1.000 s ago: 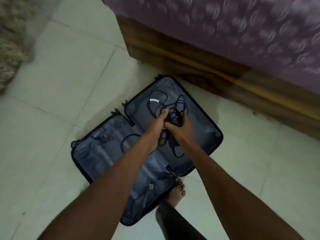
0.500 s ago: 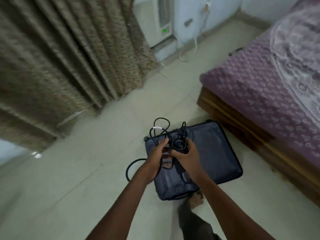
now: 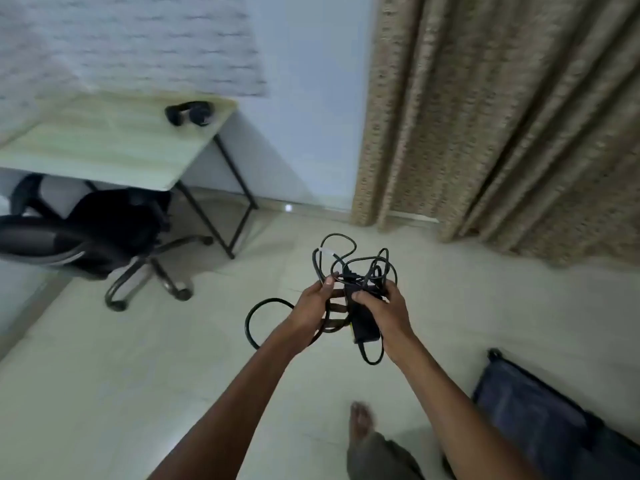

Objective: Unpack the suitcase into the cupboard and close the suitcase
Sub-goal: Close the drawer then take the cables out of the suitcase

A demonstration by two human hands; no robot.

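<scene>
I carry a tangled black charger cable [image 3: 349,265] with its black power brick [image 3: 362,320] in front of me, above the floor. My left hand [image 3: 311,306] grips the cable loops on the left side, and one loop hangs down beside that wrist. My right hand [image 3: 388,317] holds the power brick, thumb on top. The open dark blue suitcase [image 3: 540,414] lies on the floor at the lower right, partly cut off by the frame. No cupboard is in view.
A light wooden desk [image 3: 114,147] with black headphones [image 3: 190,114] stands at the left, a black office chair [image 3: 93,233] under it. Beige curtains [image 3: 502,116] hang at the right. Pale tiled floor [image 3: 138,375] lies ahead. My bare foot [image 3: 362,424] is at the bottom.
I have lifted the cable bundle out of the suitcase and turned left. The view swung from bed and suitcase to desk, chair and curtains; the suitcase slid to the lower right.
</scene>
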